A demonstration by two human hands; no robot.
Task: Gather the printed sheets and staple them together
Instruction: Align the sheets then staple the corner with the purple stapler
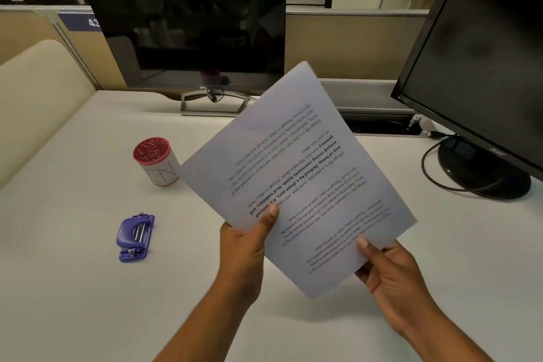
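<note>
The printed sheets (296, 167) are held up above the desk, tilted, with the text upside down to me. My left hand (246, 244) pinches their lower left edge, thumb on top. My right hand (388, 270) grips the lower right corner, thumb on the page. I cannot tell how many sheets are in the stack. A purple stapler (135, 236) lies flat on the white desk (73, 288) to the left of my left hand, untouched.
A white cup with a red patterned top (157, 160) stands behind the stapler. A dark Dell monitor (188, 29) sits at the back, and a second black monitor (482, 67) with its round base and cable stands at the right.
</note>
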